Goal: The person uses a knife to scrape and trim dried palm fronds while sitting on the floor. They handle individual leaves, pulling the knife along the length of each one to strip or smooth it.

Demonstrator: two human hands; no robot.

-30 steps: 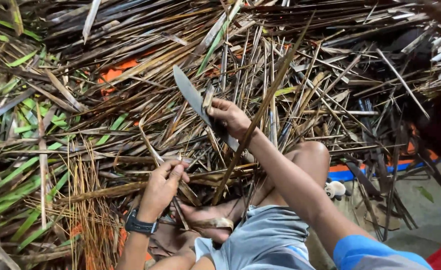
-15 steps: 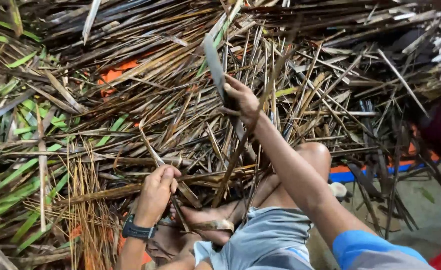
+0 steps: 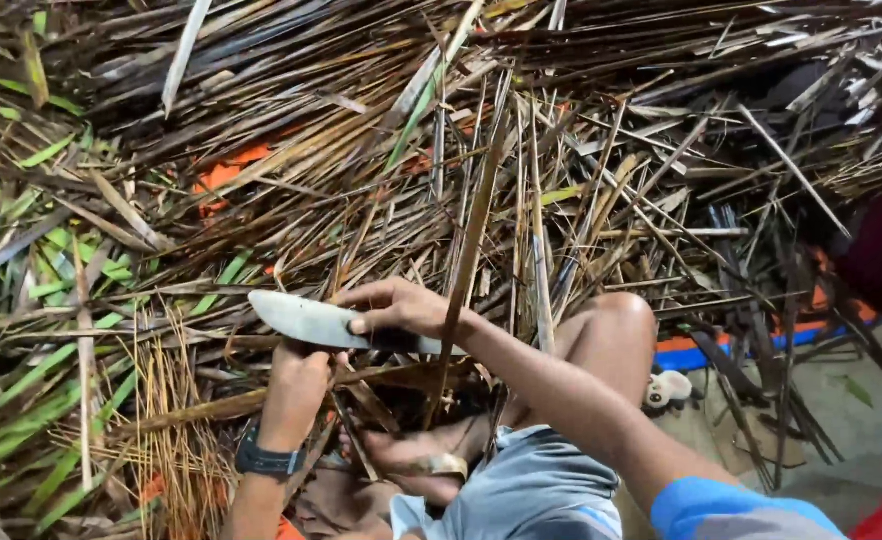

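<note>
My right hand grips a broad grey knife, its blade lying flat and pointing left, just above my left hand. My left hand, with a black watch on the wrist, is closed on a long dry palm leaf strip that rises up and away over the pile. The blade rests at the strip's lower end, close to my left fingers. My bare foot lies below the hands.
A deep pile of dry brown and green palm leaves fills the ground ahead and left. An orange sheet shows beneath. A small panda toy lies by my knee; bare concrete floor at right.
My right hand swung the knife up high and then brought it down and left; the blade now lies flat just above my left hand. The left hand stayed on the strip.
</note>
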